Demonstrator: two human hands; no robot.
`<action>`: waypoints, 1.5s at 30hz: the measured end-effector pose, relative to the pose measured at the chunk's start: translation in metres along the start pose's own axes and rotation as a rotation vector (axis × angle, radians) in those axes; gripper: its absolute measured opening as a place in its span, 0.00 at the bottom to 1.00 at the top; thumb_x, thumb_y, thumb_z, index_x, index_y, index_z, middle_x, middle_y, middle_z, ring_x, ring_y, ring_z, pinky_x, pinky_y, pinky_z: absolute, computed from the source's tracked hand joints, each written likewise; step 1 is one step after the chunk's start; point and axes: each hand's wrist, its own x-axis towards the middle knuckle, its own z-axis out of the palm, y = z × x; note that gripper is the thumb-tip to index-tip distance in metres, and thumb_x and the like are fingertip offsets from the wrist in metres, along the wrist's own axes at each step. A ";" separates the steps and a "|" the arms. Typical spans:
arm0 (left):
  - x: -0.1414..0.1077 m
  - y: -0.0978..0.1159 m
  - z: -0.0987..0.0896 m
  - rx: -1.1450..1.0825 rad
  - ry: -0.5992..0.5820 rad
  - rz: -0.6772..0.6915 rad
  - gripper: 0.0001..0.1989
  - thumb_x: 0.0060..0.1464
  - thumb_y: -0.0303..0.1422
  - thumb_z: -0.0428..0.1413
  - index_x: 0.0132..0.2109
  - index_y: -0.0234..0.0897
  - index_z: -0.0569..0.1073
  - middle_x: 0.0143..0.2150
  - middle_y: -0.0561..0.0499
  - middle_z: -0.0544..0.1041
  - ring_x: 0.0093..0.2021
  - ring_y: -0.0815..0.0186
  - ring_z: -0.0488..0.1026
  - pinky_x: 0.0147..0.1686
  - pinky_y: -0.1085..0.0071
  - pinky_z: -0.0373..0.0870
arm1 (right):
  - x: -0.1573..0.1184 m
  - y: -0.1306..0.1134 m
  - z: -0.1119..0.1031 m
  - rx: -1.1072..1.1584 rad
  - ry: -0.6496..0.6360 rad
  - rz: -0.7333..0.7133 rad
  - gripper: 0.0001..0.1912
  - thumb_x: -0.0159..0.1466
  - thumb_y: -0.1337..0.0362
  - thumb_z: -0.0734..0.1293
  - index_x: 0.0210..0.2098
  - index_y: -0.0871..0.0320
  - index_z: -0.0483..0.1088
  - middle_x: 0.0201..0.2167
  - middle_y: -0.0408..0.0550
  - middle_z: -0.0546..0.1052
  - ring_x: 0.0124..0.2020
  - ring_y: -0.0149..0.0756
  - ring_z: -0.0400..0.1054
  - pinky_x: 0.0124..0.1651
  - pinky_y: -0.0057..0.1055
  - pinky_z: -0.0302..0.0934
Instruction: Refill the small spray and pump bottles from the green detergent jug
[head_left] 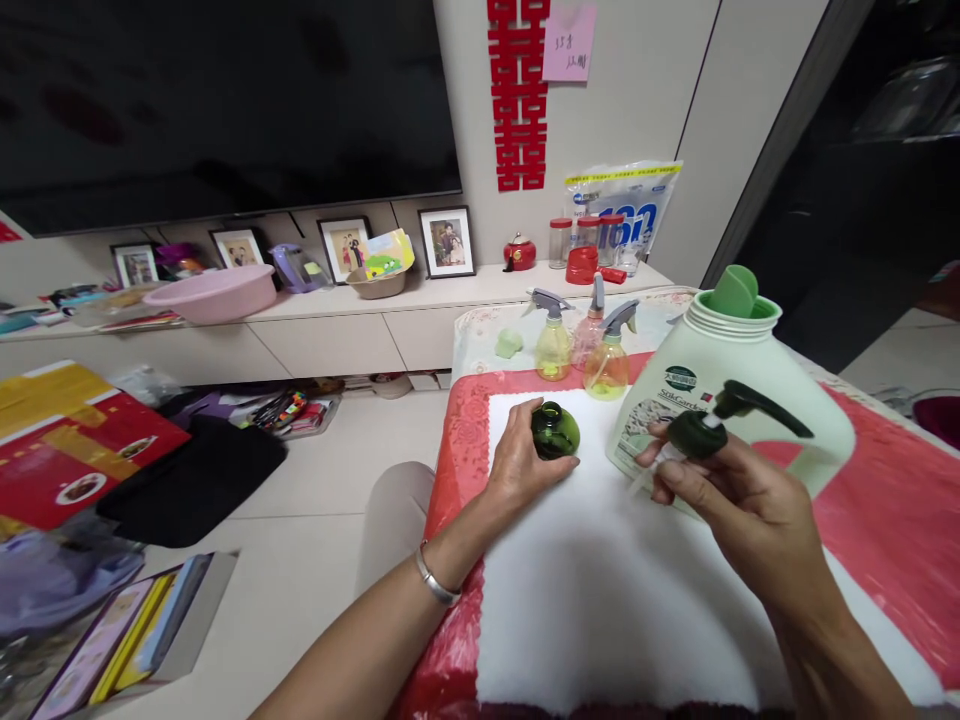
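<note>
My left hand (519,452) is wrapped round a small dark green bottle (564,432), whose open neck faces up above the white cloth (570,580). In my right hand (739,500) is a dark green pump head (697,434), pinched at its collar, with the spout pointing right and the pale tube slanting down to the left. Directly behind my right hand stands a large pale green jug (795,390) with a green scoop-like piece (735,292) in its open mouth. The pump head and the bottle are apart.
Yellow (553,350) and pink (589,335) spray bottles stand behind the cloth, beside another yellow one (607,368) and a small green item (508,344). Red covering (892,500) lies under the cloth. A low cabinet (322,345) holds framed photos and a pink basin (214,295).
</note>
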 end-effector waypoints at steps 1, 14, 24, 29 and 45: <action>-0.004 0.003 -0.001 0.003 0.000 -0.002 0.43 0.38 0.32 0.71 0.61 0.38 0.64 0.60 0.40 0.70 0.62 0.48 0.70 0.63 0.49 0.66 | 0.001 -0.002 -0.001 -0.013 0.006 -0.014 0.13 0.68 0.58 0.73 0.48 0.58 0.75 0.39 0.48 0.76 0.30 0.26 0.72 0.36 0.18 0.74; -0.057 0.022 0.007 -0.014 -0.169 0.089 0.45 0.37 0.29 0.71 0.62 0.39 0.63 0.62 0.39 0.69 0.64 0.46 0.68 0.65 0.47 0.66 | -0.008 -0.023 0.000 0.123 0.208 -0.110 0.13 0.70 0.61 0.71 0.51 0.60 0.71 0.46 0.55 0.75 0.38 0.36 0.74 0.45 0.36 0.73; -0.056 0.025 0.009 -0.018 -0.215 0.102 0.47 0.37 0.27 0.73 0.64 0.41 0.61 0.63 0.39 0.67 0.64 0.44 0.66 0.63 0.44 0.66 | -0.008 -0.016 0.017 -0.016 0.117 -0.166 0.04 0.72 0.65 0.68 0.44 0.59 0.74 0.44 0.49 0.76 0.40 0.32 0.74 0.46 0.30 0.74; -0.056 0.026 0.011 -0.027 -0.236 0.109 0.49 0.36 0.28 0.74 0.64 0.43 0.62 0.62 0.40 0.68 0.64 0.43 0.66 0.63 0.42 0.66 | -0.008 -0.019 0.020 0.016 0.120 -0.176 0.03 0.71 0.66 0.68 0.44 0.58 0.74 0.44 0.48 0.76 0.40 0.32 0.74 0.46 0.30 0.74; -0.050 0.025 -0.005 -0.215 -0.342 0.100 0.50 0.34 0.27 0.75 0.65 0.42 0.65 0.66 0.39 0.67 0.68 0.45 0.62 0.67 0.46 0.62 | 0.005 0.009 0.041 -0.348 -0.092 -0.156 0.12 0.70 0.59 0.67 0.34 0.61 0.73 0.29 0.43 0.71 0.29 0.26 0.64 0.33 0.23 0.59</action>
